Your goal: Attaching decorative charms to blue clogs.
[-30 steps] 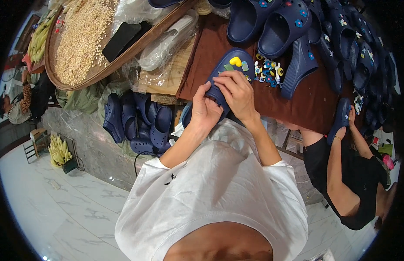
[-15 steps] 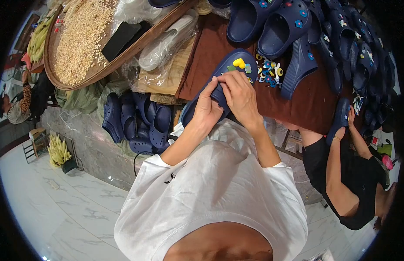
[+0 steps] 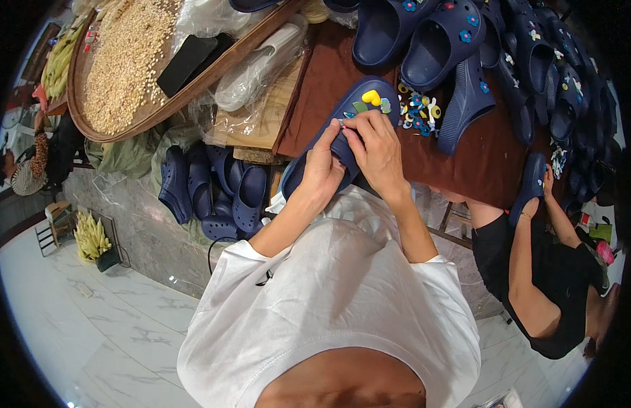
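Observation:
A navy blue clog (image 3: 361,109) lies toe-away on the brown table top (image 3: 465,156), with a yellow charm and a green charm on its toe. My left hand (image 3: 323,168) grips the clog's side near the strap. My right hand (image 3: 378,146) rests on top of the clog, its fingertips pinching at a small charm by the left edge. A heap of small colourful charms (image 3: 418,109) lies just right of the clog's toe.
More navy clogs (image 3: 424,41) crowd the back and right of the table. A round tray of grain (image 3: 125,61) sits at the left, with bagged clogs (image 3: 213,190) below it. A person in black (image 3: 553,272) at the right holds another clog (image 3: 533,180).
Both hands shifted slightly on the clog and the clog turned a little; the right fingertips moved toward its left edge.

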{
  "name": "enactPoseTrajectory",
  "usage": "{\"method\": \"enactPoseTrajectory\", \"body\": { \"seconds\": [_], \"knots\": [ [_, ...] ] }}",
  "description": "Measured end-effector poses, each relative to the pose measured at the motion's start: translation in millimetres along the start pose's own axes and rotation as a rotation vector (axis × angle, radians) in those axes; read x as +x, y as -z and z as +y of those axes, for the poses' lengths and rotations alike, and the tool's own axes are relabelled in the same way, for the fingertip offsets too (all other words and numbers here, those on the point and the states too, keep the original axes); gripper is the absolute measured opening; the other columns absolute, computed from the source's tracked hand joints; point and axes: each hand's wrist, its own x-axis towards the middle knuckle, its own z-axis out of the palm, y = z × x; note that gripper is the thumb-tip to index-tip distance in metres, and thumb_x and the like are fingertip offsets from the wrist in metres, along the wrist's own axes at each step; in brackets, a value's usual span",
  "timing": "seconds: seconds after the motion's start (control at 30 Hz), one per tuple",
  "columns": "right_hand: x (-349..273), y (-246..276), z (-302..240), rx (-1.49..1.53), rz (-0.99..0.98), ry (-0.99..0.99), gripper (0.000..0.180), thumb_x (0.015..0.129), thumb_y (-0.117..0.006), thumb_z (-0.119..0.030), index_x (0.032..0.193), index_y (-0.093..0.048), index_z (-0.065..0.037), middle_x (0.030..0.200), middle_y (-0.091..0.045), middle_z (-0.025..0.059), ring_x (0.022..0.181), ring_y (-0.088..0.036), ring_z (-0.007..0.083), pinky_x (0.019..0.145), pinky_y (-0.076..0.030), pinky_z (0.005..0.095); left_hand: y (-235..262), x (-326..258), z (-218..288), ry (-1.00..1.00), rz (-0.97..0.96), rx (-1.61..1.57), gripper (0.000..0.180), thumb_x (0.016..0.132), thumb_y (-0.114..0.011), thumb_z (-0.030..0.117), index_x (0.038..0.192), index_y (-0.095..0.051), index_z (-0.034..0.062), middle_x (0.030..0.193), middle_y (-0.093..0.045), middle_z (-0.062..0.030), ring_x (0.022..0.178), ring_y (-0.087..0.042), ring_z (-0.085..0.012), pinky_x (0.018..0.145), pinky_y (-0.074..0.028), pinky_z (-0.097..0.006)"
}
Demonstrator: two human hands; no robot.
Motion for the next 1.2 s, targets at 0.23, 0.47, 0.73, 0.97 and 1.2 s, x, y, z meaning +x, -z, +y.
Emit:
{"method": "enactPoseTrajectory", "body": {
  "seconds": [0.23, 0.47, 0.73, 0.97, 1.2],
  "knots": [
    [-3, -1, -2, 0.003, 0.044, 0.002, 0.011, 0.082, -0.065, -0.008, 0.09, -0.06, -0.003, 0.091, -0.054, 0.0102, 0.085, -0.054, 0.0294, 0.073, -0.045, 0.0403, 2, -3, -4, -0.104, 0.051, 0.137, 0.02, 0.087, -0.067, 0.02, 0.101, -0.062, 0.0065, 0.098, -0.066, -0.0051, 0.088, -0.065, -0.0142, 0.077, -0.054, -0.029],
    [-14, 1, -5, 0.043, 0.053, -0.024, 0.018, 0.083, -0.063, -0.005, 0.1, -0.062, -0.004, 0.099, -0.055, 0.0124, 0.092, -0.054, 0.0316, 0.079, -0.045, 0.0411, -3, -7, -4, -0.152, 0.064, 0.16, 0.021, 0.086, -0.068, 0.018, 0.097, -0.063, 0.0006, 0.093, -0.065, -0.0051, 0.083, -0.064, -0.0119, 0.071, -0.051, -0.025],
    [-42, -4, -4, 0.051, 0.096, -0.054, 0.029, 0.083, -0.062, -0.003, 0.112, -0.063, -0.005, 0.109, -0.055, 0.0148, 0.099, -0.054, 0.0332, 0.086, -0.045, 0.0423, -4, -1, 4, 0.052, 0.023, -0.02, 0.018, 0.085, -0.068, 0.018, 0.099, -0.062, 0.0086, 0.094, -0.067, -0.0054, 0.084, -0.065, -0.0169, 0.077, -0.054, -0.031],
    [-50, -2, 9, 0.098, 0.227, -0.134, 0.028, 0.085, -0.061, -0.005, 0.113, -0.062, -0.005, 0.11, -0.055, 0.015, 0.101, -0.054, 0.0325, 0.087, -0.045, 0.0406, -11, -11, 16, -0.006, 0.072, 0.073, 0.023, 0.081, -0.07, 0.016, 0.1, -0.061, 0.0051, 0.098, -0.067, -0.0096, 0.089, -0.066, -0.022, 0.084, -0.054, -0.038],
    [-39, -3, 79, -0.213, 0.286, -0.239, 0.05, 0.09, -0.055, -0.014, 0.132, -0.039, 0.007, 0.131, -0.04, 0.0264, 0.123, -0.038, 0.0436, 0.105, -0.03, 0.0493, -16, -6, 28, -0.044, 0.116, 0.027, 0.028, 0.082, -0.07, 0.017, 0.106, -0.06, 0.0046, 0.111, -0.065, -0.0134, 0.104, -0.062, -0.0286, 0.095, -0.048, -0.049]
  ]
}}
